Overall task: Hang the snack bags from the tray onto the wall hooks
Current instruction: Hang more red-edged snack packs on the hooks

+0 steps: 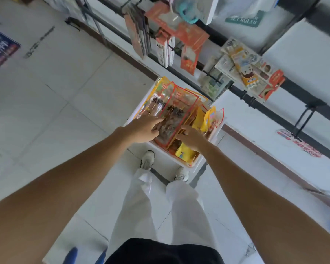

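Observation:
A white tray (196,164) stands on the floor by the wall, packed with upright snack bags. The front bags (176,111) are clear with red edges and dark contents; yellow bags (185,154) fill the right and near side. My left hand (144,129) reaches into the tray's left part, fingers curled on the lower edge of a red-edged bag. My right hand (191,138) is among the bags on the right, fingertips pinching a bag's edge. Black wall hooks (305,115) stick out from the rail (236,90) above the tray; some carry hanging packets (191,46).
More hanging packets (251,71) crowd the rail to the right of the tray. My two shoes (148,161) stand on the white tiled floor just before the tray. A blue sign (0,48) lies at far left. Bare hooks stand at the right.

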Demonstrator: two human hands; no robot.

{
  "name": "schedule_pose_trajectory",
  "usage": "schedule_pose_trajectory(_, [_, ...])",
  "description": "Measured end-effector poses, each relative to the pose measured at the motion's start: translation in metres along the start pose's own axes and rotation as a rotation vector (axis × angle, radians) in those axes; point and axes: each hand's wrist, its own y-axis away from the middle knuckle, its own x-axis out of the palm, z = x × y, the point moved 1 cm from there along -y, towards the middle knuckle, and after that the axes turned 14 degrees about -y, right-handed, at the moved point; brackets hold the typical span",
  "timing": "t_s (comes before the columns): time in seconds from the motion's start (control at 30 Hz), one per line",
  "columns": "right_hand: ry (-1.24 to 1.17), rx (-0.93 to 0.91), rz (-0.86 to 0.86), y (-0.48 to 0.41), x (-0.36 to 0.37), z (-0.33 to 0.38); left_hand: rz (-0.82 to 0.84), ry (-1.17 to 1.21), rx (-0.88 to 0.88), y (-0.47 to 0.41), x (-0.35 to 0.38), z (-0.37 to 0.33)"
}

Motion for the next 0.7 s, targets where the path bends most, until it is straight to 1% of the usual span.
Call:
schedule_pose_trajectory(0.13, [-0.313,0.167,-0.1,-0.043,0.018,-0.007,0.063,0.082,0.031,-0.036,0.016,0.026])
schedule_pose_trajectory(0.2, [-0.424,0.219,-0.158,-0.067,0.026,-0.012,0.08,0.122,0.048,-0.057,0.023,0.041])
schedule_pose_trajectory(0.27, [-0.485,0.248,-0.195,-0.088,0.033,-0.015,0.066,0.146,0.055,-0.08,0.03,0.056])
schedule_pose_trajectory(0.33, [-0.525,0.253,-0.236,-0.107,0.042,-0.022,0.076,0.196,0.033,-0.099,0.037,0.067])
schedule_pose_trajectory(0.5, [-0.617,0.243,-0.507,-0.133,0.062,-0.031,0.098,0.41,-0.05,-0.133,0.058,0.079])
schedule_pose_trajectory(0.63, [-0.718,0.227,-0.461,-0.137,0.074,-0.03,0.132,0.429,-0.023,-0.135,0.066,0.081])
schedule_pose_trajectory(0.7, [-0.715,0.183,-0.482,-0.134,0.078,-0.028,0.148,0.431,-0.005,-0.133,0.064,0.084])
